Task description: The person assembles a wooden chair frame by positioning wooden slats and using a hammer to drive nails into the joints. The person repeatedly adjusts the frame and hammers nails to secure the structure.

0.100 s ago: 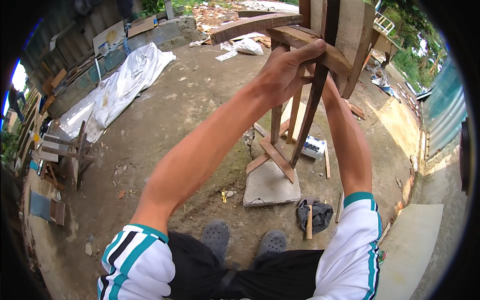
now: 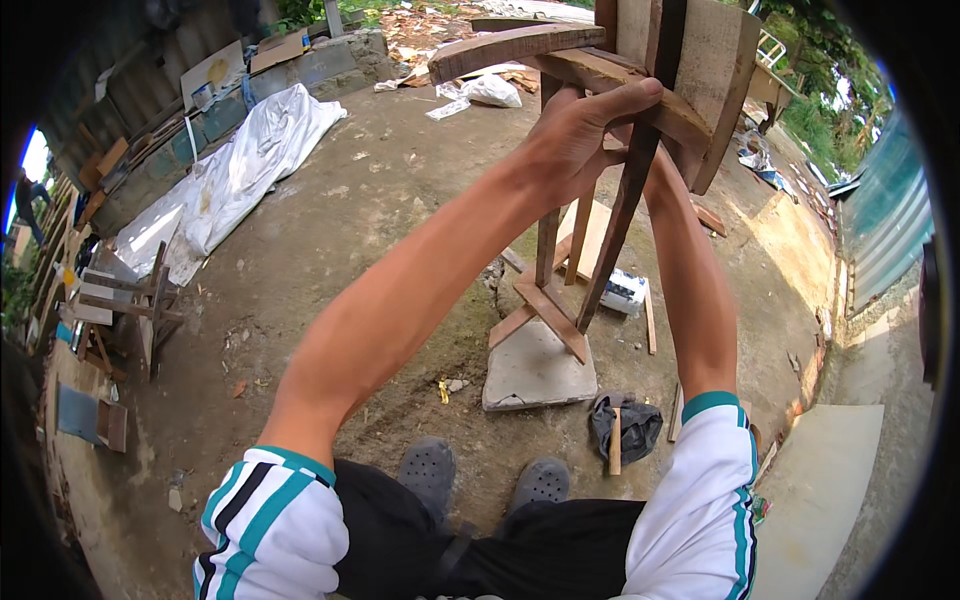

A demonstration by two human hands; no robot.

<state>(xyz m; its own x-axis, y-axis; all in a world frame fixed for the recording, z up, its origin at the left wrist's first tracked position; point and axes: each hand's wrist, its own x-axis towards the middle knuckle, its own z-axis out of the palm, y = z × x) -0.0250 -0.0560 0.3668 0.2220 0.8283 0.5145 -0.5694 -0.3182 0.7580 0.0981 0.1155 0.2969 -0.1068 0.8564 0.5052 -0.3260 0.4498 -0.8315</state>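
Note:
A wooden frame (image 2: pixel 628 215), like an unfinished chair or stool, stands tall before me with long slim legs and crossed slats (image 2: pixel 552 320) low down. Its foot is over a pale concrete slab (image 2: pixel 540 370). My left hand (image 2: pixel 572 140) is closed around a curved wooden rail (image 2: pixel 590 75) near the top, thumb lying over the rail. Behind the dark post and the rail, my right hand (image 2: pixel 657 170) reaches up on the other side; its fingers are mostly hidden. A wide flat board (image 2: pixel 715 75) rises above the rail.
A hammer (image 2: pixel 615 440) with a wooden handle lies on a black bag (image 2: pixel 640 430), right of my feet. Beyond the slab sit a blue-and-white package (image 2: pixel 624 292) and loose planks. A white sheet (image 2: pixel 250 165) and wooden pieces (image 2: pixel 130 305) lie to the left; corrugated sheeting (image 2: pixel 875 220) stands right.
The top of the wooden frame has shifted slightly right with my hands, while the ground appears slightly further left. My left hand keeps its hold on the rail.

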